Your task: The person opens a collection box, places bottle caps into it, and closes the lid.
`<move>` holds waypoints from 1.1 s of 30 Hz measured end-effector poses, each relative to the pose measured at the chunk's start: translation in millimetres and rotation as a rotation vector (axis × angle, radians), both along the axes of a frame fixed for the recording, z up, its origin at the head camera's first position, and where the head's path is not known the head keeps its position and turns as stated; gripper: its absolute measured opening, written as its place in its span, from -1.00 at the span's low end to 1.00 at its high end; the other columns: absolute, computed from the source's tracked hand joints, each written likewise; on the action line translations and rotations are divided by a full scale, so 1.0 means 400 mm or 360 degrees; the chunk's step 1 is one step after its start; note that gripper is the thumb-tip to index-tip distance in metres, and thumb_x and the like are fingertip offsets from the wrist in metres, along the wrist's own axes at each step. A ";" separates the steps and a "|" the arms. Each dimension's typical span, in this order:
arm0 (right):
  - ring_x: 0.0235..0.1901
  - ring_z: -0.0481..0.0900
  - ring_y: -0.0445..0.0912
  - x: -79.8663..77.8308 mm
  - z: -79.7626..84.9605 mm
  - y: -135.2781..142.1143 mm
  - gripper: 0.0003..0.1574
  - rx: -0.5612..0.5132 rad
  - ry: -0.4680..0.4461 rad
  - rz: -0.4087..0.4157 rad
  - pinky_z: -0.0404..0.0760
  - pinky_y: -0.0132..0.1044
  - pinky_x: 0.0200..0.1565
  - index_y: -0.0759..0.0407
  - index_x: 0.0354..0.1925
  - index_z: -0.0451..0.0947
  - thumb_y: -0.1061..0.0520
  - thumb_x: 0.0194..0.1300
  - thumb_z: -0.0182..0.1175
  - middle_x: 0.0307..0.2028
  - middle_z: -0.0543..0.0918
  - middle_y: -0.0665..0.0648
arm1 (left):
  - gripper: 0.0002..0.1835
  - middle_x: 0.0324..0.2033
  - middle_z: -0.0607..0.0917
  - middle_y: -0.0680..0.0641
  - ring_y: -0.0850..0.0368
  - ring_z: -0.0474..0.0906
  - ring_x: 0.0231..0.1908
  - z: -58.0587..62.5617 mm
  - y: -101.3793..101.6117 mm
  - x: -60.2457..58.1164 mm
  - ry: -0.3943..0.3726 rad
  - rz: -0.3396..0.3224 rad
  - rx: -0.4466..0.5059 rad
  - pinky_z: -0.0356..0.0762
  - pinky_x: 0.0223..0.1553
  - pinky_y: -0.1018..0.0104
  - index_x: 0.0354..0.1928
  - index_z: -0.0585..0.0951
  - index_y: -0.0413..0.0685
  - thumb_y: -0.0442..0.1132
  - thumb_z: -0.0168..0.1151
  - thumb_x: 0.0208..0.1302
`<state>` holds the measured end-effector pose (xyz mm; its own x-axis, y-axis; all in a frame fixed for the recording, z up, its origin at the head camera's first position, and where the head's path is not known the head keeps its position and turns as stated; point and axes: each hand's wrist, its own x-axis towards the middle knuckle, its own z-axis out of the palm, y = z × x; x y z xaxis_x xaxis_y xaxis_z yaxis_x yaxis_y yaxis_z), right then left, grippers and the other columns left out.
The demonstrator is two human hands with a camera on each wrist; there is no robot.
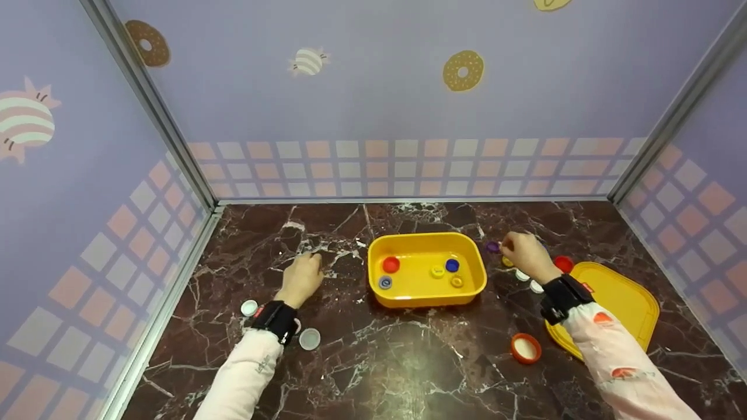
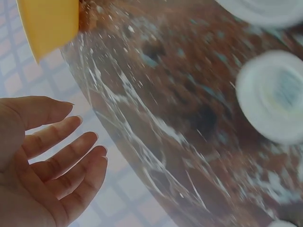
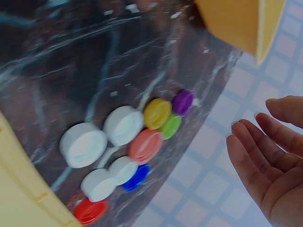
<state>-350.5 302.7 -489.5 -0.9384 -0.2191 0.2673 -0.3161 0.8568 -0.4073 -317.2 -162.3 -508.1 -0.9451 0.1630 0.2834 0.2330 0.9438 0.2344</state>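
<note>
My left hand (image 1: 302, 279) hovers to the left of the yellow box (image 1: 426, 300), fingers loosely bent and holding nothing. White bottle caps (image 2: 274, 97) lie on the table near that wrist. To the right of the box, my right hand (image 1: 527, 255) is over a group of bottle caps, its fingers relaxed with nothing between them. That group shows a purple cap (image 3: 183, 102), a yellow cap (image 3: 157, 113), a green cap (image 3: 170, 126), a blue cap (image 3: 136, 178) and several white caps (image 3: 84, 145). Inside the box sit a red cap (image 1: 391, 265), a blue cap (image 1: 451, 265) and several others.
A yellow lid (image 1: 624, 303) lies on the marbled table, partly under my right forearm. An orange-rimmed cap (image 1: 526, 348) is to its left. Near my left wrist are a grey-white cap (image 1: 310, 339) and a small white cap (image 1: 249, 308). Patterned walls (image 1: 408, 169) enclose the table.
</note>
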 end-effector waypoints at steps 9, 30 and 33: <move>-0.63 0.43 -0.07 0.033 -0.049 0.028 -0.89 0.0070 -0.0195 0.0010 0.44 -0.16 -0.57 0.34 -0.43 0.50 0.26 0.15 0.18 -0.58 0.52 0.10 | -0.75 -0.36 0.49 -0.30 -0.28 0.46 -0.30 0.000 -0.099 0.031 -0.0124 0.0132 -0.0059 0.44 -0.43 -0.12 -0.29 0.52 -0.35 -0.38 0.25 -0.06; -0.63 0.51 -0.04 0.050 -0.078 0.036 -0.84 0.0082 -0.0256 0.0080 0.52 -0.13 -0.51 0.34 -0.49 0.53 0.24 0.09 0.27 -0.60 0.55 0.11 | -0.52 -0.09 0.17 -0.59 -0.56 0.17 -0.09 -0.020 -0.192 0.093 -0.0835 0.0689 0.0093 0.26 -0.24 -0.34 0.01 0.19 -0.56 -0.36 0.07 0.14; -0.62 0.51 -0.04 0.049 -0.080 0.036 -0.84 0.0092 -0.0252 0.0089 0.51 -0.12 -0.51 0.34 -0.49 0.54 0.23 0.08 0.27 -0.60 0.56 0.12 | -0.52 -0.11 0.19 -0.60 -0.56 0.19 -0.09 -0.024 -0.197 0.093 -0.0863 0.0673 0.0112 0.29 -0.23 -0.30 0.02 0.19 -0.57 -0.38 0.06 0.15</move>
